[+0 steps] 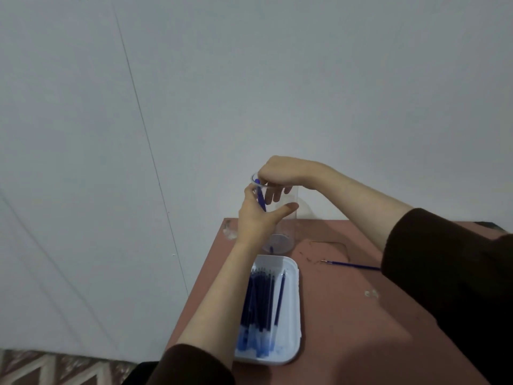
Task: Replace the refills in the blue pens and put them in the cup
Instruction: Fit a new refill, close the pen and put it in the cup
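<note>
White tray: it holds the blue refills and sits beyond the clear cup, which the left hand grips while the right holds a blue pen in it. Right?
No: the head view shows the white tray nearer than the clear cup, not beyond it. Otherwise right: blue refills lie in the tray, the left hand grips the cup, the right hand holds a blue pen in it.

The flat bench (pixel 347 315) is dull reddish brown, flecked with pale spots. The rectangular plastic tray (pixel 291 315) is white; its thin refills (pixel 259 301) are dark blue, paling to light blue at one end. The slim plastic pen (pixel 261 200) is blue, the tall plastic cup (pixel 288 237) clear. The sleeves (pixel 444 273) are near-black brown, the wall (pixel 277 79) pale grey, the floor (pixel 55 368) brown-and-cream zigzag.
</note>
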A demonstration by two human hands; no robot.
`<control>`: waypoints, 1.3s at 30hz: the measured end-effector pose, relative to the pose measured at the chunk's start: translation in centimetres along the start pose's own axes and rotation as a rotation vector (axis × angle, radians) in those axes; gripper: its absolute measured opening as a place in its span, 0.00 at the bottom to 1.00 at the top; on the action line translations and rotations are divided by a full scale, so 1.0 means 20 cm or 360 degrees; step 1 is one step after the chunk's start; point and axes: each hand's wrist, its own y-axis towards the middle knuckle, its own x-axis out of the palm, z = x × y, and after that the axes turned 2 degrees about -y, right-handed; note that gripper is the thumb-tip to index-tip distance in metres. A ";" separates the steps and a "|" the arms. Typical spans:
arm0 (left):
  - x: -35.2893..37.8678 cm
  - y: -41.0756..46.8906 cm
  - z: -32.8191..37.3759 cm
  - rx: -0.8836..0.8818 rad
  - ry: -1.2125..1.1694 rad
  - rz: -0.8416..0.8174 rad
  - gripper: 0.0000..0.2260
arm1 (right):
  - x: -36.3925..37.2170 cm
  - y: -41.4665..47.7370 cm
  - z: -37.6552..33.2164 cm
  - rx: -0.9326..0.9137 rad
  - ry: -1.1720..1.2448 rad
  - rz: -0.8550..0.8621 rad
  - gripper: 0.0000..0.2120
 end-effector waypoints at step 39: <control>0.54 -0.63 0.11 0.0186 0.0072 -0.0236 0.09 | 0.18 -0.91 0.87 0.0730 -0.0827 0.0239 0.15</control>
